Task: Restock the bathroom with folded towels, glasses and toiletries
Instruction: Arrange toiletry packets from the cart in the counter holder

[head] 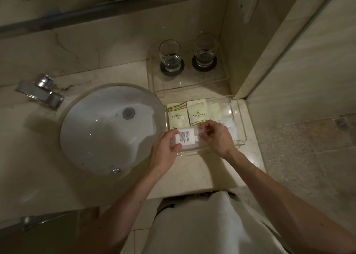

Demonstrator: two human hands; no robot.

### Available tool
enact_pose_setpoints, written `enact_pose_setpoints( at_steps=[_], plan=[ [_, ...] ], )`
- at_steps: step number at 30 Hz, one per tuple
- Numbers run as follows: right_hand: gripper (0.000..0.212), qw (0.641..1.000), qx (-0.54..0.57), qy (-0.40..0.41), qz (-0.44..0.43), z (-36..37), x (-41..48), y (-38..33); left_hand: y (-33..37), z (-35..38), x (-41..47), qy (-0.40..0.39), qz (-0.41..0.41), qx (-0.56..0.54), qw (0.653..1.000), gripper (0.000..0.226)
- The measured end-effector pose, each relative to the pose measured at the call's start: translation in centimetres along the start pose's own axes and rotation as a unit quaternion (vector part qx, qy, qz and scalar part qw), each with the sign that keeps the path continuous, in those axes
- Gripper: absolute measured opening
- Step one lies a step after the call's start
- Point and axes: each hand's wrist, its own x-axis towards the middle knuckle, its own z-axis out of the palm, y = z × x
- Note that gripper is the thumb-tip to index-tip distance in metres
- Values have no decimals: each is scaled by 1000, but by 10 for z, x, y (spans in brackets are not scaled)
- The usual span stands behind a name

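The person is standing at the vanity and holding a small white toiletry bottle (185, 138) level over the near left part of a clear acrylic tray (243, 132), which is sitting on the counter just right of the sink (107, 130). Judging by its size and plastic look, the bottle is probably going to feel very light, slightly squeezable in the body and smooth enough to slip from damp fingers. The labelled sides are likely the best place to take hold, since they offer a broad, flat surface, whereas the narrow neck and cap end give little to bear on. The left hand (165, 149) is doing just that, curling its thumb and fingers closely round the labelled body. The right hand (217, 138) is closing its thumb and fingertips in a fine pinch on the pale cap end. Whether it is steadying or turning that end I cannot tell. Two pale yellow sachets (197, 112) are lying side by side in the far part of the tray, and a white packet (229, 124) is showing partly beneath the right hand. Farther off, two glasses (170, 56) are standing upright on dark coasters (204, 65), well apart from the hands.
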Motion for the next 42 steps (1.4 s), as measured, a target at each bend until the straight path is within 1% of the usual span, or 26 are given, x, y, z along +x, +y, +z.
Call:
enact_pose_setpoints(
  at_steps=[4, 8, 10, 11, 13, 15, 17, 19, 21, 23, 25, 27, 29, 30, 31, 32, 34, 36, 37, 39, 42],
  plan=[
    [24, 995, -87, -10, -45, 6, -1, 7, -3, 2, -1, 7, 20, 40, 999, 43],
    [21, 979, -166, 13, -118, 12, -7, 7, -4, 0, -4, 4, 35, 92, 995, 42],
    [21, 969, -206, 1, -139, 13, -9, 9, -2, -1, -6, 5, 41, 123, 992, 42],
    [23, 965, -227, -11, -135, 13, -10, 8, -3, -2, -6, 4, 42, 143, 989, 42],
    [31, 964, -249, -19, -97, 14, -13, 6, -6, -5, -4, -14, 39, 179, 983, 40],
    [33, 967, -241, 23, -78, 14, -20, 2, -6, -12, -2, -30, 48, 180, 982, 30],
    [29, 971, -210, 84, -74, 15, -31, -5, -2, -23, 3, -35, 59, 172, 983, 8],
    [23, 978, -172, 102, -58, 16, -43, -14, 6, -33, 11, -52, 55, 147, 986, 29],
    [18, 981, -136, 132, -30, 20, -63, -28, 21, -46, 14, -109, 88, 124, 982, 40],
    [16, 981, -91, 170, 5, 29, -87, -42, 34, -57, 18, -167, 128, 95, 973, 42],
    [18, 977, -35, 204, 48, 42, -116, -49, 45, -65, 21, -226, 171, 92, 955, 40],
    [19, 967, 28, 234, 94, 58, -147, -45, 50, -67, 19, -259, 253, 153, 920, 31],
    [21, 950, 85, 268, 139, 78, -180, -34, 50, -61, 14, -266, 362, 243, 860, 22],
    [22, 939, 107, 284, 161, 88, -197, -26, 50, -54, 9, -276, 407, 272, 827, 22],
    [22, 928, 129, 299, 182, 98, -216, -20, 49, -45, 3, -296, 438, 288, 799, 24],
    [23, 919, 146, 305, 202, 107, -230, -13, 48, -37, -3, -315, 454, 297, 779, 26],
    [27, 881, 198, 339, 266, 133, -271, 5, 49, -12, -28, -368, 501, 312, 719, 28],
    [40, 827, 252, 379, 331, 167, -309, 26, 44, 16, -56, -425, 525, 322, 663, 29],
    [45, 793, 281, 399, 364, 185, -329, 35, 42, 29, -73, -455, 531, 329, 635, 31],
    [50, 713, 346, 442, 421, 222, -366, 46, 36, 56, -109, -509, 532, 351, 578, 35],
    [53, 587, 441, 496, 464, 280, -415, 54, 25, 90, -175, -575, 512, 396, 500, 35]
  ],
)
